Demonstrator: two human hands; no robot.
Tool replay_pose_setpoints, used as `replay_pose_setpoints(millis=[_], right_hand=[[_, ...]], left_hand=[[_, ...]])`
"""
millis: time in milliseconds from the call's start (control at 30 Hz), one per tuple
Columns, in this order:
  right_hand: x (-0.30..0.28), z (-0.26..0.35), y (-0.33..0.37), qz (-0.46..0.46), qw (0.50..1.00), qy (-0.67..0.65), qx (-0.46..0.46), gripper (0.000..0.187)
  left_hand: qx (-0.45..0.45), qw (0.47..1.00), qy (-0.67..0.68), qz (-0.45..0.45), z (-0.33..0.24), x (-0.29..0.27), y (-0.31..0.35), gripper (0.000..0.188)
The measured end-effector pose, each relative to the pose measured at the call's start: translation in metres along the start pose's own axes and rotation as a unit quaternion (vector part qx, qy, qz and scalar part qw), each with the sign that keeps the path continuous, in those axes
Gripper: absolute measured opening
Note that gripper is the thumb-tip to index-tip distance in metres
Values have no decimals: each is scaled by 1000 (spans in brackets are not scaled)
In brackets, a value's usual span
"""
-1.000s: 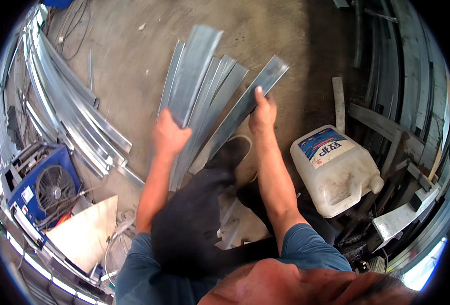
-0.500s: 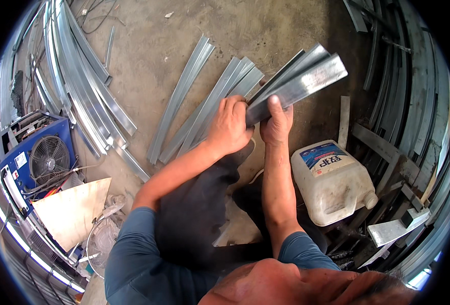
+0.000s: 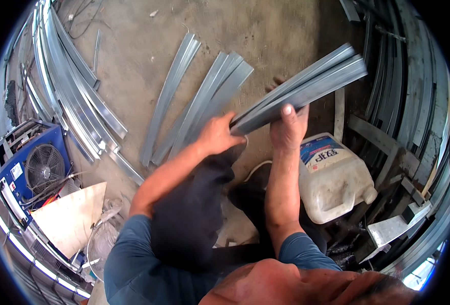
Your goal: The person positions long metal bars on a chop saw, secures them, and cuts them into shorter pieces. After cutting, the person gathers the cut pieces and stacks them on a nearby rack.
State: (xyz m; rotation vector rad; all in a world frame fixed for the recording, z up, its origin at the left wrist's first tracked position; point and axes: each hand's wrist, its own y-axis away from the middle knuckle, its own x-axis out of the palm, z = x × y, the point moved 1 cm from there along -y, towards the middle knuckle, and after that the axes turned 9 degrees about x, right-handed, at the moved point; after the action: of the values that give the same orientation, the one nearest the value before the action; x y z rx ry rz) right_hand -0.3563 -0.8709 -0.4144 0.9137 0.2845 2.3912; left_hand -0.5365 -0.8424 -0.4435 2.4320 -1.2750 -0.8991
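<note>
Two or so galvanized metal channels are lying together in my hands, slanting up to the far right. My right hand grips them near mid-length, its thumb on the near face and fingertips showing beyond the far side. At their near left end, my left hand closes on the channels; part of its fingers is hidden. On the floor just left of them rest more metal channels in a loose fan, with another channel farther left.
Long metal profiles lie at the far left, above a blue machine with a fan. A board and a standing fan are at lower left. A dirty white jerrycan stands beside my right forearm. Steel stock lines the right.
The held channels have moved to the right with my right hand, and their far ends swing lower. My left hand has shifted slightly left and down, staying at the near end.
</note>
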Motion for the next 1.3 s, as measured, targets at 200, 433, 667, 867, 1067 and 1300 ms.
replay_pose_setpoints(millis=[200,433,667,867,1067,1300], right_hand=[[33,84,10,-74,990,35,-118,48],[27,109,16,-33,976,63,-206,44],[26,95,5,-91,960,139,-226,43],[23,95,-2,-112,951,169,-232,44],[20,95,-8,-93,954,166,-234,48],[17,90,-3,-70,959,146,-233,36]], left_hand=[[185,976,114,-31,-52,-28,-4,65],[-156,942,-205,-217,130,-8,32,89],[-97,949,-235,-188,165,36,52,81],[-47,946,-250,-199,157,38,45,75],[-37,930,-262,-254,158,42,42,69],[-72,962,-159,-211,121,1,35,64]])
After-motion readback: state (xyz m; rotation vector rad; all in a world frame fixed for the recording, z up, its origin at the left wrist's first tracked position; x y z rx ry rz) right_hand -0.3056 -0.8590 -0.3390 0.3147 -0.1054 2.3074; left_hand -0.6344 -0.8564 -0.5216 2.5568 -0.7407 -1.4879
